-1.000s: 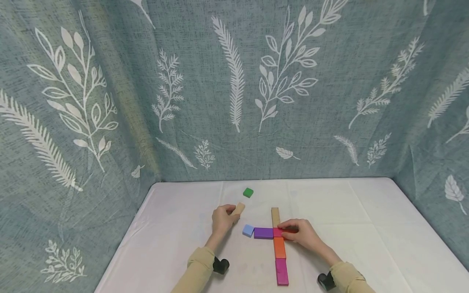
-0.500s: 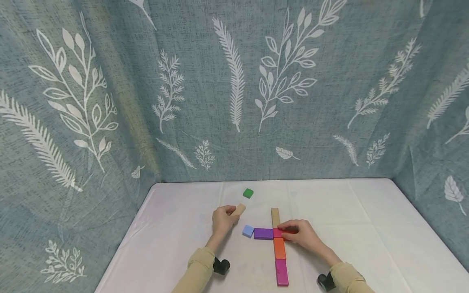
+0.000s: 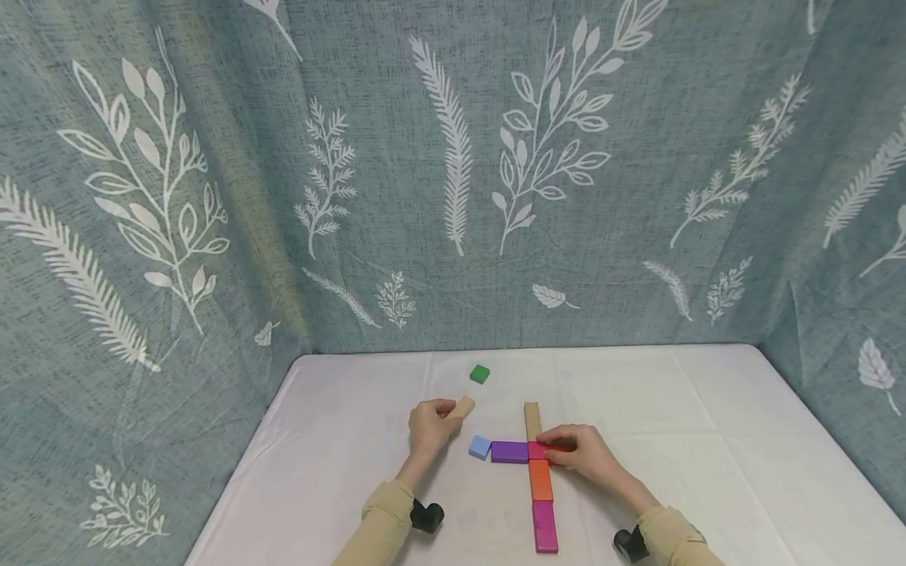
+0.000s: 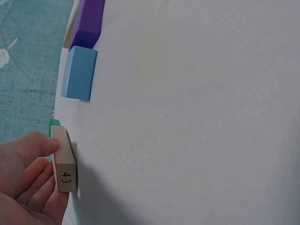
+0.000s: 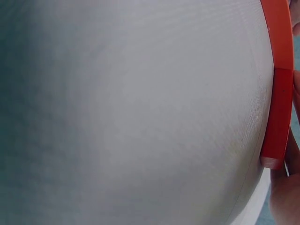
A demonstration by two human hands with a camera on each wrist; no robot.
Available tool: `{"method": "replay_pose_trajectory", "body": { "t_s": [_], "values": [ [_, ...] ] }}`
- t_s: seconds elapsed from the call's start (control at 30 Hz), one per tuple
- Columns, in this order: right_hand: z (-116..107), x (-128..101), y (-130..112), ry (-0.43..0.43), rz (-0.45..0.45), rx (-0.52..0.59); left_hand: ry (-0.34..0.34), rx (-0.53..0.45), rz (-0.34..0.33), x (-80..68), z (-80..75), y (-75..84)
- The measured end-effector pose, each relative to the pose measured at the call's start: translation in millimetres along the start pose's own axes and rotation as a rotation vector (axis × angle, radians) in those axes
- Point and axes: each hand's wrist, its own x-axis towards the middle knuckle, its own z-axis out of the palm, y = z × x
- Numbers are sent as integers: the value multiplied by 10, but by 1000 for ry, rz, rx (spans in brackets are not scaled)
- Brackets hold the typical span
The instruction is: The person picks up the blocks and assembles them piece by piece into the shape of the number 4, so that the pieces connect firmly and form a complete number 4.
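Note:
My left hand (image 3: pixel 430 428) pinches a plain wooden block (image 3: pixel 463 407) between thumb and fingers; the left wrist view shows 43 printed on its end. A light blue block (image 3: pixel 480 446) lies to the right of that hand, touching the end of a purple block (image 3: pixel 510 452). My right hand (image 3: pixel 591 456) holds a red block (image 5: pixel 280 117) with thumb and fingers on its long sides, mostly covered in the head view. At its left is a pinkish-red square (image 3: pixel 536 450), where a wooden block (image 3: pixel 532 420), an orange block (image 3: pixel 541 479) and the purple one meet in a cross.
Below the orange block a magenta block (image 3: pixel 545 527) extends the row toward me. A green block (image 3: pixel 480 373) lies alone near the far side of the white-covered table (image 3: pixel 679 472). A patterned blue-green curtain (image 3: pixel 396 173) hangs behind and at both sides.

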Motion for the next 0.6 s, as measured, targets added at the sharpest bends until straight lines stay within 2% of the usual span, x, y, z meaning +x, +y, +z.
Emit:
{"method": "replay_pose_trajectory", "body": {
  "t_s": [0.17,0.33,0.6],
  "values": [
    [-9,10,11,-1,-2,-8,-1,-6,-9,17,-6,34],
    [-18,17,19,-5,-6,-6,-13,-75,-28,48,-26,124],
    [-22,32,49,0,-21,-6,-9,-110,40,82,-56,351]
  ]
}}
